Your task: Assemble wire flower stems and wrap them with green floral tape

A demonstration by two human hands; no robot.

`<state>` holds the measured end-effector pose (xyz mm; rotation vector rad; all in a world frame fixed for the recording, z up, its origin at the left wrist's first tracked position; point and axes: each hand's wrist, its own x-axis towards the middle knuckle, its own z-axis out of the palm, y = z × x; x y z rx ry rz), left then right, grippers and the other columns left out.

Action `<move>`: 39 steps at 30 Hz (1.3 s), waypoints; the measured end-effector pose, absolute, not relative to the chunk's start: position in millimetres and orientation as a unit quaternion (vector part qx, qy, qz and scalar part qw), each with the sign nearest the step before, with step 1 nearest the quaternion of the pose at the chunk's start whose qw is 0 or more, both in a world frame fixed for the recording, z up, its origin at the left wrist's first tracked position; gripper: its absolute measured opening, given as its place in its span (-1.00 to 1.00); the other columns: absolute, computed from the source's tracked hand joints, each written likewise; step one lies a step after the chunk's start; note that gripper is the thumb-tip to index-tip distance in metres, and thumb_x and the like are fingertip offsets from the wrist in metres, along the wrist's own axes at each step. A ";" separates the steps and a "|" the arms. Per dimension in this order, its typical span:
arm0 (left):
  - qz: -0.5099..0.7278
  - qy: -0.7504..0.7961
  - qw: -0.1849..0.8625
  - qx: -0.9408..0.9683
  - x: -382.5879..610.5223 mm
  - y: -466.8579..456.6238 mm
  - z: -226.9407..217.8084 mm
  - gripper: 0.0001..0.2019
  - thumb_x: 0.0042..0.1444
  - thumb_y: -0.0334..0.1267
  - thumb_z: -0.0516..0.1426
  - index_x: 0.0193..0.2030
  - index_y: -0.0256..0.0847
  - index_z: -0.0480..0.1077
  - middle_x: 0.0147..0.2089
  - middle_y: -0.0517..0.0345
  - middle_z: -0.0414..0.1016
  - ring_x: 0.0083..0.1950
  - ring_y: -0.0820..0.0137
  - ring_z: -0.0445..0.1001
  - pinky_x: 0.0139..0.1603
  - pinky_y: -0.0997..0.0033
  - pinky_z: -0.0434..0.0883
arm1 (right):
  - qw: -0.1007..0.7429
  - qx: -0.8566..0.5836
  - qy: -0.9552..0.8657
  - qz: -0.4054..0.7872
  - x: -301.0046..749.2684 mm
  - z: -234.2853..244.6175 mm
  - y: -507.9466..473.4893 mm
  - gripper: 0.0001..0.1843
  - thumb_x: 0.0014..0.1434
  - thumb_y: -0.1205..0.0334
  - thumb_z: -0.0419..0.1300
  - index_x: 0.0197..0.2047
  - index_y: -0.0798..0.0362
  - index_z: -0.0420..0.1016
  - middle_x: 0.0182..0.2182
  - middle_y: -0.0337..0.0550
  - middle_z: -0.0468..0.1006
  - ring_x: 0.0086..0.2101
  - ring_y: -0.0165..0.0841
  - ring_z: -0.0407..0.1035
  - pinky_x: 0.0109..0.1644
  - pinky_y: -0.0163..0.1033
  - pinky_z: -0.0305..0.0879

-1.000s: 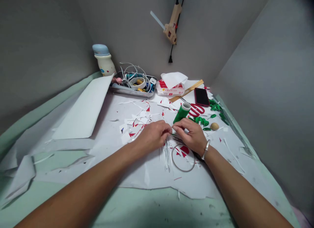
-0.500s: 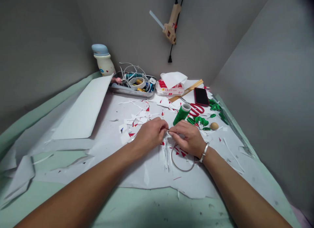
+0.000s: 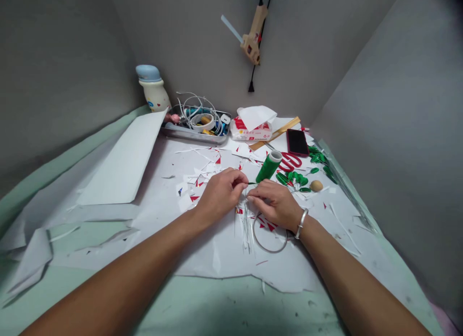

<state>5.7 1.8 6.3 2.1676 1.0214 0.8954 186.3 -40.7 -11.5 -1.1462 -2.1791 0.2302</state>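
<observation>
My left hand (image 3: 223,190) is pinched closed on a short length of green thread (image 3: 252,183) that shows at its fingertips. My right hand (image 3: 275,204), just to the right, has thumb and finger pressed together; what they hold is too small to make out. Behind my right hand a spool of green thread (image 3: 268,167) stands slightly tilted. Thin wires (image 3: 246,232) lie on the paper below my fingers. Beside them, partly under my right hand, is a thin round hoop (image 3: 271,250).
Green thread-wrapped pieces (image 3: 296,178), a round brown ball (image 3: 316,185), red-handled scissors (image 3: 290,161) and a phone (image 3: 297,142) lie at right. Farther back are a tissue pack (image 3: 251,130) and a metal tray (image 3: 195,133). A glue gun (image 3: 252,44) hangs on the wall. Paper scraps (image 3: 195,184) are scattered about.
My left fingertips have risen slightly and parted from my right fingertips, and a bit of green thread now shows at them. My right hand has barely moved.
</observation>
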 end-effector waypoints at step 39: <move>0.325 0.390 0.299 0.808 6.5 3.7 5.3 -0.88 0.08 -0.36 0.06 -0.34 -0.19 0.42 -0.30 0.15 0.48 -0.24 0.37 0.41 -0.20 0.35 0.32 | 0.325 -0.440 -0.834 0.076 187.4 -11.6 -42.0 -0.86 0.18 0.31 0.12 -0.32 0.01 0.52 -0.50 -0.20 0.48 -0.42 -0.36 0.29 -0.30 -0.25 0.22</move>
